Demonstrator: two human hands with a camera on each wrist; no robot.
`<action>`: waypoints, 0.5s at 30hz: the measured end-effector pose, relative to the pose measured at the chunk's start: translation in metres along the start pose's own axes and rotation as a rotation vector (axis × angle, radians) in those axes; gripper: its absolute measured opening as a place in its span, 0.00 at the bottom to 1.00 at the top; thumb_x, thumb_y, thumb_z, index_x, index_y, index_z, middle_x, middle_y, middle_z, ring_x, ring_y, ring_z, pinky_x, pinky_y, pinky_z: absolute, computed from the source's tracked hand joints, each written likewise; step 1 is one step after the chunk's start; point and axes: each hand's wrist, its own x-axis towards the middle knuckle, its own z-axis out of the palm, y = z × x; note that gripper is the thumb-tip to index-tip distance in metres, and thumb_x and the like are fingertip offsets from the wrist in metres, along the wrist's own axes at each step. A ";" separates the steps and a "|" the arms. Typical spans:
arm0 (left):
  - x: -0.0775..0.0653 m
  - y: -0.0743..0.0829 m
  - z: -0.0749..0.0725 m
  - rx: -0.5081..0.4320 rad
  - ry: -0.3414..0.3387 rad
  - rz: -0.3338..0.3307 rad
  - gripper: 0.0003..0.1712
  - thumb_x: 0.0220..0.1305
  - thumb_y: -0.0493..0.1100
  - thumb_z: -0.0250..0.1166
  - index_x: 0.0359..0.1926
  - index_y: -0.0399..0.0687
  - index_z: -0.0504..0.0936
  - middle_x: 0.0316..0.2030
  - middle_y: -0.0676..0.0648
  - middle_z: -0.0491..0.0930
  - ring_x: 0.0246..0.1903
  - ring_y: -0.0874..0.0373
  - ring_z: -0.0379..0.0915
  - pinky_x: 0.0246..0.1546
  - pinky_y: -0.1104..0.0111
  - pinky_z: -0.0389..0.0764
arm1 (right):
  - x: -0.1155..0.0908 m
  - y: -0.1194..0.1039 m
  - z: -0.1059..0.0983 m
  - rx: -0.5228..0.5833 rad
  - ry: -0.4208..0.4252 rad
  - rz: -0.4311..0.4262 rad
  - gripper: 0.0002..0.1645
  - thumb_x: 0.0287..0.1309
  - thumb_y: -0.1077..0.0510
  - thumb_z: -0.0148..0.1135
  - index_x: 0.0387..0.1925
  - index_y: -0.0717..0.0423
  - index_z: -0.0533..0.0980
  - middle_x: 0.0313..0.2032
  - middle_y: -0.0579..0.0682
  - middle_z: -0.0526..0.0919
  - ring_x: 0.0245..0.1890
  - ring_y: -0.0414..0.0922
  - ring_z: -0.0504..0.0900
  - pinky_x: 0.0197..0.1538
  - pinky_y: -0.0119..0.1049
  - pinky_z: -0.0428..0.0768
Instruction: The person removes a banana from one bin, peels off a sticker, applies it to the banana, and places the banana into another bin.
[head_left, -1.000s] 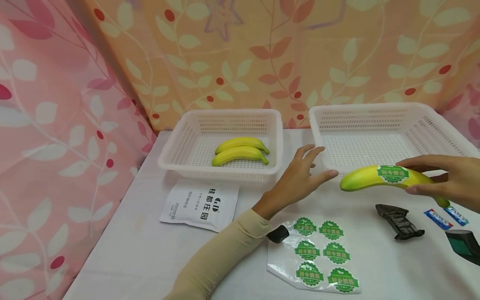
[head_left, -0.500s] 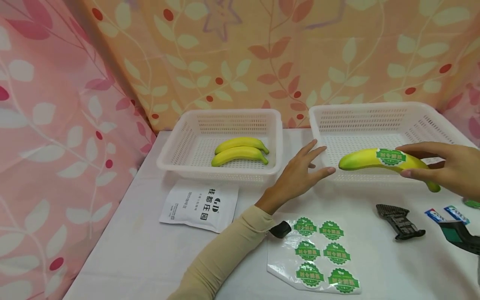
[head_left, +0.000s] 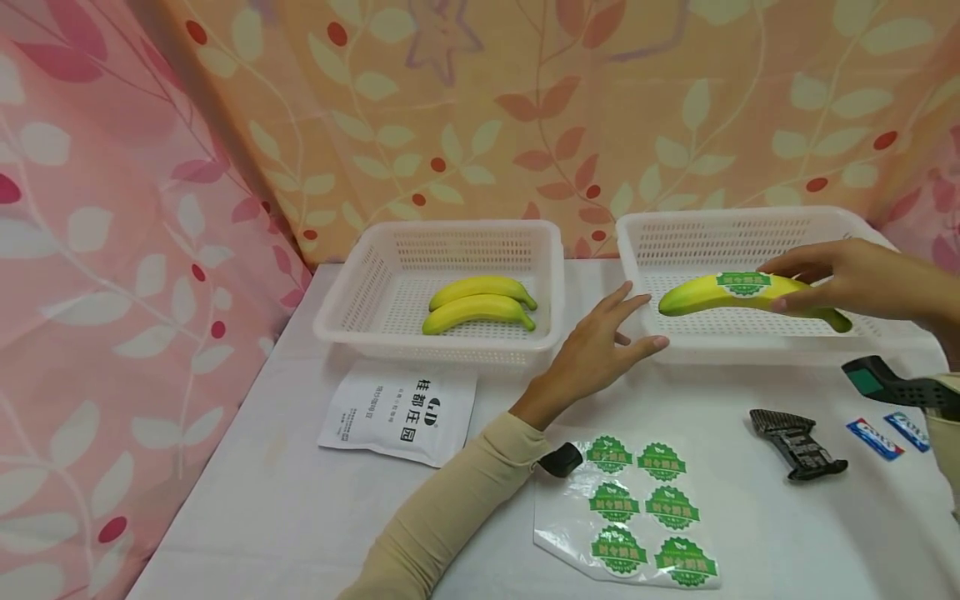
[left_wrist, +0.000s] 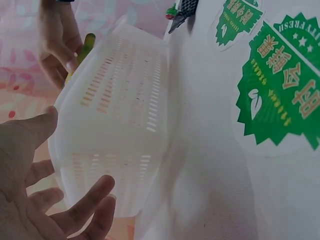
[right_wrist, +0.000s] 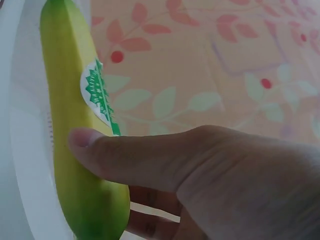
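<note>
My right hand (head_left: 847, 275) grips a yellow banana (head_left: 690, 297) near its stem end, thumb on the near side. A round green-and-white sticker (head_left: 744, 283) is on the banana's side; the right wrist view shows this sticker (right_wrist: 96, 92) just above the thumb. The banana hangs level over the front of the right white basket (head_left: 750, 348). My left hand (head_left: 592, 350) reaches to that basket's left front corner with fingers spread and holds nothing. In the left wrist view its fingers lie beside the basket wall (left_wrist: 110, 130); whether they touch it I cannot tell.
The left white basket (head_left: 438, 340) holds two bananas (head_left: 480, 310). In front lie a white pouch (head_left: 401, 412), a sheet of green stickers (head_left: 558, 533) partly under the left wrist, a black wrapped packet (head_left: 798, 446) and two small blue-and-white packets (head_left: 875, 439). A patterned curtain stands behind.
My right hand has lifted the banana away from me and slightly left, from in front of the right basket to over it. The left hand has barely moved.
</note>
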 end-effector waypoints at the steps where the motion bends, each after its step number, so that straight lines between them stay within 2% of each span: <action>1: 0.000 0.000 0.000 -0.001 0.001 -0.001 0.41 0.73 0.64 0.66 0.81 0.64 0.65 0.84 0.64 0.47 0.53 0.63 0.84 0.42 0.77 0.81 | 0.005 0.000 0.000 0.007 -0.021 -0.008 0.36 0.59 0.52 0.79 0.63 0.69 0.78 0.51 0.69 0.85 0.45 0.60 0.82 0.42 0.53 0.88; 4: 0.000 0.000 -0.001 0.001 0.004 0.000 0.41 0.73 0.63 0.67 0.81 0.64 0.66 0.84 0.63 0.48 0.51 0.64 0.84 0.41 0.77 0.81 | 0.017 0.000 0.002 0.023 -0.094 -0.033 0.33 0.60 0.55 0.78 0.61 0.70 0.79 0.48 0.63 0.87 0.41 0.53 0.83 0.36 0.41 0.88; 6: 0.000 0.000 -0.001 0.003 0.005 -0.002 0.41 0.72 0.63 0.68 0.81 0.65 0.66 0.84 0.63 0.48 0.50 0.64 0.85 0.40 0.78 0.81 | 0.023 0.001 0.004 0.024 -0.145 -0.037 0.33 0.59 0.55 0.77 0.61 0.70 0.80 0.49 0.64 0.87 0.40 0.50 0.82 0.36 0.39 0.87; 11: -0.001 0.000 -0.001 0.004 0.005 0.001 0.41 0.72 0.62 0.68 0.81 0.66 0.66 0.84 0.63 0.48 0.50 0.64 0.85 0.38 0.79 0.81 | 0.036 0.004 0.009 0.013 -0.242 -0.022 0.35 0.55 0.53 0.79 0.60 0.71 0.80 0.53 0.70 0.85 0.41 0.50 0.83 0.46 0.50 0.88; 15: -0.001 -0.001 -0.002 -0.003 0.005 0.008 0.41 0.72 0.62 0.69 0.81 0.65 0.66 0.84 0.63 0.48 0.49 0.64 0.85 0.38 0.79 0.81 | 0.040 0.004 0.011 0.034 -0.318 0.014 0.37 0.56 0.54 0.78 0.60 0.74 0.78 0.53 0.74 0.83 0.41 0.52 0.84 0.49 0.55 0.88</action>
